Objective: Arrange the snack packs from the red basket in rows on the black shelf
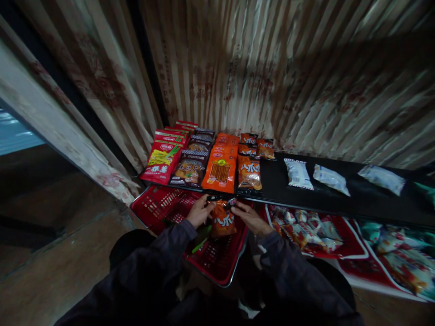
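I hold one orange bag (224, 221) between my two hands, over a red basket (217, 267) and just in front of the black shelf (272, 176). The fingers of my left hand (200, 213) pinch its top left corner, and those of my right hand (250, 218) pinch the top right.

On the shelf, from left to right: at least three red bags (161, 158), overlapping; about three brown bags (188, 167), one behind another; at least two flat orange packs (220, 170); four orange-and-black bags (249, 173) like mine; then, spaced apart, three white packets (298, 173).

The rear bags in each row are mostly covered by the front ones, so my counts there are uncertain. A teal item (426, 192) is cut off at the right edge. The print on the white packets is too blurred to read. My bag and hands hide part of the basket, where a green object (202, 239) lies; I cannot tell what it is.

To the right, partly under the shelf edge, stand two more baskets, a middle one (353, 240) and a far one (384, 267), heaped with packets too jumbled to count. A ridged, curtain-like covering (217, 68) rises behind the shelf, and my dark sleeves (149, 258) block the lower view.
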`<action>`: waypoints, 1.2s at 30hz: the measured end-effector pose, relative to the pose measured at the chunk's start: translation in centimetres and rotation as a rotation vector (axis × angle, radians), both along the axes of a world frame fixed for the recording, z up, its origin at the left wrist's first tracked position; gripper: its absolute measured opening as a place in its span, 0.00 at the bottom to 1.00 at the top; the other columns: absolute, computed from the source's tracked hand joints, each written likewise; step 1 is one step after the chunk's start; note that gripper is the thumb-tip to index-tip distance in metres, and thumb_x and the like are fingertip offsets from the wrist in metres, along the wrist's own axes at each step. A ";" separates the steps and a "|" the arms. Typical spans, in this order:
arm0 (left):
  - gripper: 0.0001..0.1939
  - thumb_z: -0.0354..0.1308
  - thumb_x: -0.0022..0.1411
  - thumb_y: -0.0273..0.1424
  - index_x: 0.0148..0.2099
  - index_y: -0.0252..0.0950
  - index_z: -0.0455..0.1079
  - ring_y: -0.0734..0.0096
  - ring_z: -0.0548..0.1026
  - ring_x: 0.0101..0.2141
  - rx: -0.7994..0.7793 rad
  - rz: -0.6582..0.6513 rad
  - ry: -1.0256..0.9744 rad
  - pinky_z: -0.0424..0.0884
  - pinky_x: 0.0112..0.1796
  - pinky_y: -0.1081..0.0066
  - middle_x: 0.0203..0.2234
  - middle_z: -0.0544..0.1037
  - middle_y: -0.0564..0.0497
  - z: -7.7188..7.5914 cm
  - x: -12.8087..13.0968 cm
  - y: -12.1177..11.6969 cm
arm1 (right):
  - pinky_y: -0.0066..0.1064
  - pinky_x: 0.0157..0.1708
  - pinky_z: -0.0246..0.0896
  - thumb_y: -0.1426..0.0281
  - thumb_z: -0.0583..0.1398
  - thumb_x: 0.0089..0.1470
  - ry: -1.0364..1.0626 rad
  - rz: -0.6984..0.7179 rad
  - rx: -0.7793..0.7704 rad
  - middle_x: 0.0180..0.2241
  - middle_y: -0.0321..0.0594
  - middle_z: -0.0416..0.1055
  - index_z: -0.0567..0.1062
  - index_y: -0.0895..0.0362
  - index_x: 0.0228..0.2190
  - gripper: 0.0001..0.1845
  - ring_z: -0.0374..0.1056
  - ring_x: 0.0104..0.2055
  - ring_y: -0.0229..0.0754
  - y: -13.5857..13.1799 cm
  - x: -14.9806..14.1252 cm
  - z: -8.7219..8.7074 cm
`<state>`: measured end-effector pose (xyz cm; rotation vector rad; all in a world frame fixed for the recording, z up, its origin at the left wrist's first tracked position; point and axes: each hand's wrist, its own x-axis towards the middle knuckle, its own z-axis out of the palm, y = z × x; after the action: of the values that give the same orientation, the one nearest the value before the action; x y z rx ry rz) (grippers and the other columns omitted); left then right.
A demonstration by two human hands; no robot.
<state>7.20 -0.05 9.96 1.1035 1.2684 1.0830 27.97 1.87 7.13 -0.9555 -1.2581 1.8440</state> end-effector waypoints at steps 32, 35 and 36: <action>0.28 0.67 0.46 0.55 0.37 0.35 0.75 0.63 0.76 0.38 0.069 -0.099 -0.133 0.71 0.41 0.67 0.35 0.82 0.48 0.5 3.1 2.0 | 0.39 0.52 0.65 0.41 0.61 0.47 -0.008 -0.465 -0.080 0.41 0.40 0.80 0.80 0.53 0.35 0.30 0.73 0.49 0.48 -0.2 0.1 1.6; 0.27 0.66 0.46 0.54 0.35 0.35 0.75 0.64 0.76 0.36 0.071 -0.093 -0.115 0.71 0.39 0.68 0.33 0.82 0.48 0.5 3.0 2.2 | 0.37 0.47 0.67 0.43 0.64 0.45 0.001 -0.459 -0.081 0.38 0.39 0.80 0.80 0.53 0.33 0.26 0.74 0.44 0.48 -0.2 0.1 1.9; 0.26 0.66 0.46 0.54 0.35 0.35 0.75 0.64 0.76 0.35 0.070 -0.089 -0.110 0.71 0.39 0.68 0.33 0.81 0.49 0.4 3.0 2.2 | 0.36 0.45 0.67 0.45 0.66 0.43 0.003 -0.470 -0.076 0.36 0.38 0.80 0.80 0.53 0.32 0.25 0.74 0.42 0.47 -0.2 0.1 2.0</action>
<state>10.15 2.19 10.40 1.1261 1.0926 1.1126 28.07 1.69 9.12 -1.1732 -0.8704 1.5271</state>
